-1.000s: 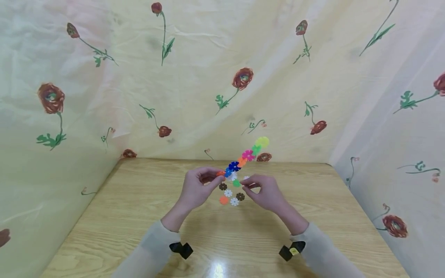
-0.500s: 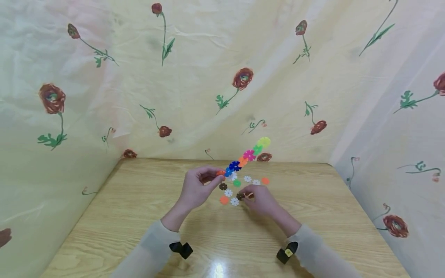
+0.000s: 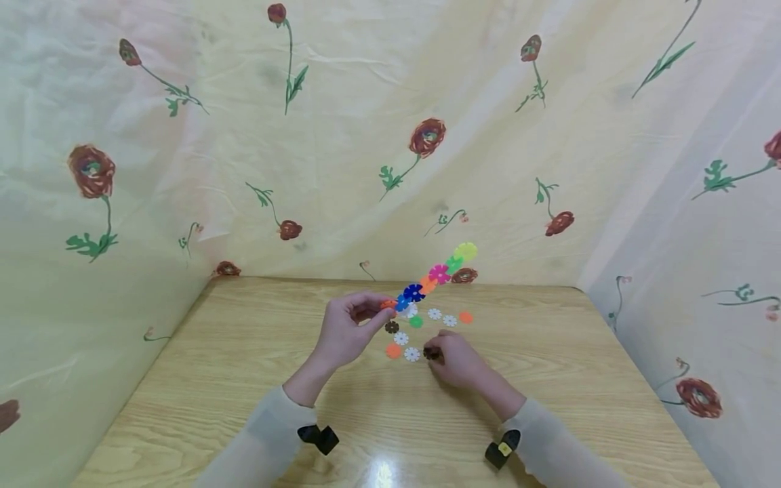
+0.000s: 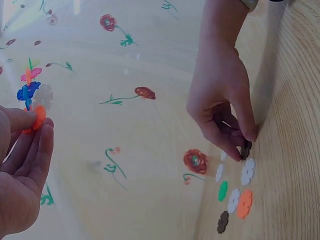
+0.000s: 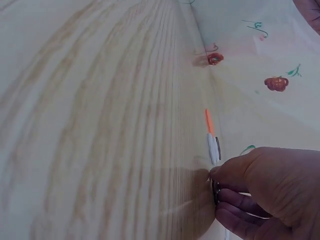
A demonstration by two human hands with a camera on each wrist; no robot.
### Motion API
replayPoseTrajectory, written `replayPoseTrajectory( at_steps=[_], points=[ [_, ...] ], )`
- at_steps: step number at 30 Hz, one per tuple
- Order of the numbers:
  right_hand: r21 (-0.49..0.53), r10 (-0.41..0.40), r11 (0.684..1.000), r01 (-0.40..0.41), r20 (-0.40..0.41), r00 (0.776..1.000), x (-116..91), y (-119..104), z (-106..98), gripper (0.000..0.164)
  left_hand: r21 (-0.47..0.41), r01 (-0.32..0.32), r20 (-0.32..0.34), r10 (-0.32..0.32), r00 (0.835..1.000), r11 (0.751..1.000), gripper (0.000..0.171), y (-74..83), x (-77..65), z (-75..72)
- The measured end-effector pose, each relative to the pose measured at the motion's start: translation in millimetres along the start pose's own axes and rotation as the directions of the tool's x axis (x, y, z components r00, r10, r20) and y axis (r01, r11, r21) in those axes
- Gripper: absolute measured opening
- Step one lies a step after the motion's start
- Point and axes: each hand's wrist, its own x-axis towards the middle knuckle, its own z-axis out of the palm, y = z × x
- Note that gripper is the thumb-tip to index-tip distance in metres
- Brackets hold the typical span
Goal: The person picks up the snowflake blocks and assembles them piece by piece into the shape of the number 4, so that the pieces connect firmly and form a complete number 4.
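My left hand (image 3: 349,331) pinches the orange end disc (image 4: 39,118) of a chain of notched plastic discs (image 3: 439,274). From there the chain slants up and to the right, through blue, orange, pink and green to a yellow disc (image 3: 466,251); a white disc (image 4: 44,96) joins near the held end. My right hand (image 3: 459,361) is low at the tabletop, a dark brown disc (image 3: 431,353) pinched between thumb and fingers. In the right wrist view that disc shows edge-on, partly covered by the fingers.
Loose discs lie on the wooden table (image 3: 244,379): a brown one (image 3: 392,327), a green one (image 3: 415,322), orange ones (image 3: 393,351) and several white ones (image 3: 411,354). Flower-printed cloth (image 3: 342,149) stands behind the table and along both sides.
My right hand has moved down and toward me from near the green disc, taken hold of the brown disc and slid it slightly right. The left hand stays nearly still with the chain.
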Motion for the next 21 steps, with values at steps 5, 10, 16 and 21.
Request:
replayPoseTrajectory(
  at_steps=[5, 10, 16, 21],
  points=[
    [0.016, 0.043, 0.999, -0.043, -0.014, 0.999, -1.0, 1.3, -1.9, 0.014, -0.003, 0.001, -0.004, -0.001, 1.0, 1.0, 0.015, 0.1, 0.2, -0.3],
    [0.077, 0.113, 0.991, -0.113, 0.0, 0.994, -1.4, 1.3, -3.2, 0.016, -0.002, 0.01, -0.005, -0.01, 1.0, 1.0, 0.015, 1.0, -0.1, -0.9],
    [0.135, 0.156, 0.978, -0.159, 0.035, 0.987, -1.7, 2.0, -4.6, 0.015, 0.003, 0.02, -0.007, -0.02, 1.0, 1.0, 0.015, 1.6, -0.3, -0.8],
    [0.173, 0.118, 0.978, -0.12, 0.027, 0.993, -3.2, 3.8, -9.4, 0.012, 0.01, 0.02, -0.007, -0.02, 1.0, 1.0, 0.017, 1.4, -0.4, -1.2]
  ],
)
